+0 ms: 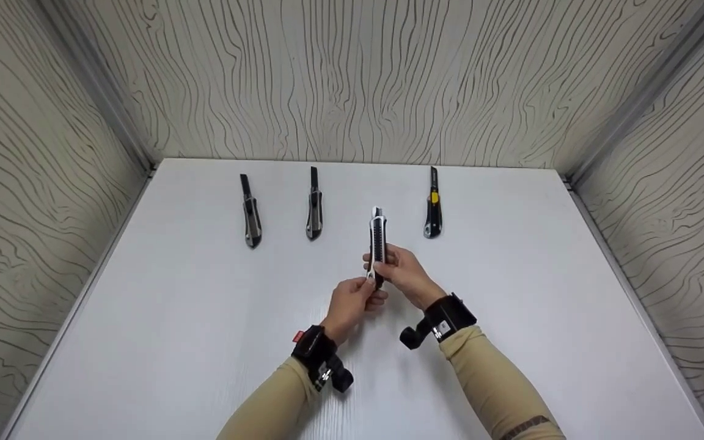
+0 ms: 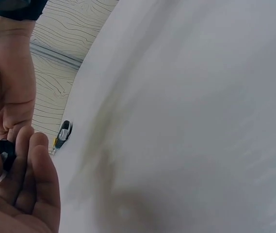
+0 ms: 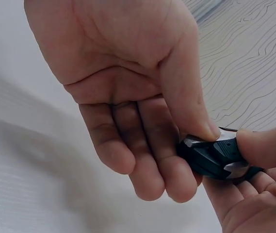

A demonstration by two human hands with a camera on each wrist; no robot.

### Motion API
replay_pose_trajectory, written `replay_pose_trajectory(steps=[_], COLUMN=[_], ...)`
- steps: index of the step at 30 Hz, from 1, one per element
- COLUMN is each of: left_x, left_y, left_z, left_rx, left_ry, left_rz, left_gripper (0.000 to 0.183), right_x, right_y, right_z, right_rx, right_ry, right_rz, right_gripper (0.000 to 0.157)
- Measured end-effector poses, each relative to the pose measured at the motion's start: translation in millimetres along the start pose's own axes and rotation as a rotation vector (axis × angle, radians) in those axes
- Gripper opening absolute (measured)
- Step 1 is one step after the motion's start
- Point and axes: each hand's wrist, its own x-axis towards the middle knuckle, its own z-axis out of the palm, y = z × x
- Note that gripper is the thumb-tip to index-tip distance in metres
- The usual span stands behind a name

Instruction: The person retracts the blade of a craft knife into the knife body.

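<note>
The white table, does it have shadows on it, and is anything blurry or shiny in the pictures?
Head view: the table is brightly lit, and the tip of the held knife looks pale and shiny; left wrist view: broad, soft-edged dark patches cross the table, seemingly shadows; right wrist view: a blurry-edged shadow lies at the left, while the held knife looks fairly sharp.

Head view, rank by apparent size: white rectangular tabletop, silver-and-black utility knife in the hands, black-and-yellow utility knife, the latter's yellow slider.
1. White rectangular tabletop
2. Silver-and-black utility knife and black-and-yellow utility knife: unsure; the first looks slightly longer but is partly covered and likely nearer the camera.
3. Yellow slider
</note>
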Motion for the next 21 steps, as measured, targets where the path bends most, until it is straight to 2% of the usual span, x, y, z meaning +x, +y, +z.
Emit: replay_pose_trajectory(steps=[9,15,21], left_x=[-2.7,-3.2,-2.0], left_y=[-2.2,-3.1,-5.2], left_z=[3.7,4.5,8.6], left_rx=[-0.020,-0.031,-0.022], left_ry=[-0.022,-0.026,-0.042], left_rz=[0.022,0.000,-0.006], left_gripper=[0.036,0.035,0.034], right_x=[-2.8,-4.0,-7.2], right_y=[-0.7,0.3,2.8], right_z=[-1.8,-2.9,-7.6], right_rx=[-0.125,-0.232,-0.257], right_ry=[0.035,0.117,0.151], right_rz=[-0.041,-0.039,-0.033], right_gripper=[0.036,0.042,0.050])
